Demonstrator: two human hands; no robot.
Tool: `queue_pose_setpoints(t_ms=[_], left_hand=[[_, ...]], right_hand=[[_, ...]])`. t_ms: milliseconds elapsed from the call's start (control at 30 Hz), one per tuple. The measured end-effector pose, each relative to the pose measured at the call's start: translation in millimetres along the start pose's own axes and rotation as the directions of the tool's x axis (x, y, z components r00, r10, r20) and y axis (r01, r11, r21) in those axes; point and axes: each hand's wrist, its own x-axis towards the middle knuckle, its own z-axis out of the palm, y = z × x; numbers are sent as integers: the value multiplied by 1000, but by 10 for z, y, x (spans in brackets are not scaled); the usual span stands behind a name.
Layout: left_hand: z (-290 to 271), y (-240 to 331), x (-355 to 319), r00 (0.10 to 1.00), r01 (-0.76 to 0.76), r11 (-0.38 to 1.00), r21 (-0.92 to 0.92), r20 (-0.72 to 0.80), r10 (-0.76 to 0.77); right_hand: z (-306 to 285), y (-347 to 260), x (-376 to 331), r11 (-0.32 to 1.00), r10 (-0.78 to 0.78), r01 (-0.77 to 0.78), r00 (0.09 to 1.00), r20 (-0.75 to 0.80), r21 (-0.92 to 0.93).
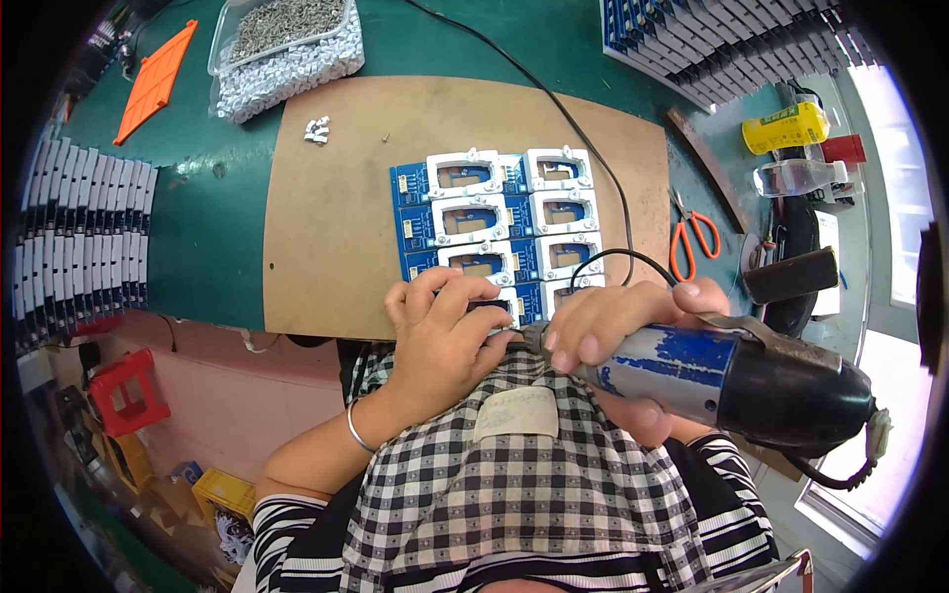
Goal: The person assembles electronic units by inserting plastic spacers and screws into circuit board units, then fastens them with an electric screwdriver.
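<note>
A green worktop (208, 232) carries a flat tan board (331, 232), probably there to protect the surface. On its near edge, close to the body, lies a blue circuit-board panel (518, 232) bearing two columns of white plastic frames (444, 225). The right hand (618, 321) has its fingers wrapped round a worn blue-and-silver electric screwdriver (672, 368) with a black end, held sideways, tip toward the panel's near edge. There the left hand (445, 326) bends its fingers over the nearest frames, seemingly to steady them; whether they pinch anything is hidden. A clear plastic tub of silver screws (287, 28) sits within reach. The yellow bottle's label (786, 128) and the apron's pale patch (517, 412) bear marks, the patch's too faint to read.
</note>
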Motion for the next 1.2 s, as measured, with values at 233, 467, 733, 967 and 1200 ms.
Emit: queue_pose_setpoints(t_ms=[233, 467, 733, 967, 1200], left_hand=[[25, -3, -5, 1000, -11, 1000, -2, -16, 11], [3, -50, -57, 998, 25, 1000, -7, -56, -25], [141, -24, -111, 973, 15, 1000, -18, -230, -19], [177, 29, -200, 922, 70, 997, 30, -384, -53], [203, 39, -174, 918, 107, 994, 34, -388, -85]], right_hand=[[34, -26, -2, 1000, -18, 18, 999, -28, -17], [137, 33, -7, 1000, -28, 27, 999, -37, -13], [187, 89, 41, 977, -133, 131, 991, 0, -169], [176, 16, 49, 976, -58, 52, 998, -26, -212], [273, 27, 166, 967, -20, 48, 993, 115, -251]])
